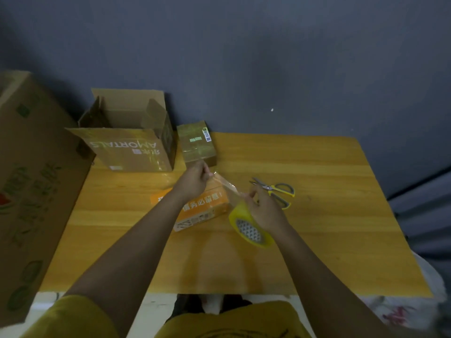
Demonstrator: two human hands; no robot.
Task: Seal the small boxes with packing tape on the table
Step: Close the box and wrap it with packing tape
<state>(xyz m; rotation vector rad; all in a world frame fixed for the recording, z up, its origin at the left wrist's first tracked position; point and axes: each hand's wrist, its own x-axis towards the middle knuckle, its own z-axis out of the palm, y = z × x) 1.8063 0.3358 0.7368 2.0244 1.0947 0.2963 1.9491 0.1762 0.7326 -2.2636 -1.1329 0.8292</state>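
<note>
The head camera looks down on a rectangular, honey-coloured wooden table (pixel 317 228) set against a dark blue-grey wall. Near the table's middle lies a small, flat cardboard box with a bright orange top printed in white characters (pixel 207 206); its near side is plain brown with small dark printed marks. The box sits slightly askew to the table edge, and the left forearm crosses over its left part.

The left hand (pixel 194 180) is raised over the far end of this box, thumb and fingers pinching the free end of a strip of clear packing tape (pixel 225 184). The strip runs taut and glossy from that pinch down to the right, to a roll of yellowish transparent tape on a patterned grey-and-white core (pixel 249 228). The right hand (pixel 264 209) grips this roll, fingers wrapped over its top, holding it just beside the box's right end and above the table.

Just beyond the right hand, a pair of scissors with grey-and-yellow handles (pixel 274 191) lies flat on the wood, blades pointing left.

At the table's far edge stands a second small brown cardboard box, closed and shiny with tape, with a small label (pixel 197 145). Left of it is a larger open cardboard carton with white lettering, flaps upright (pixel 129 142). A big printed cardboard carton (pixel 31 191) fills the left edge.
</note>
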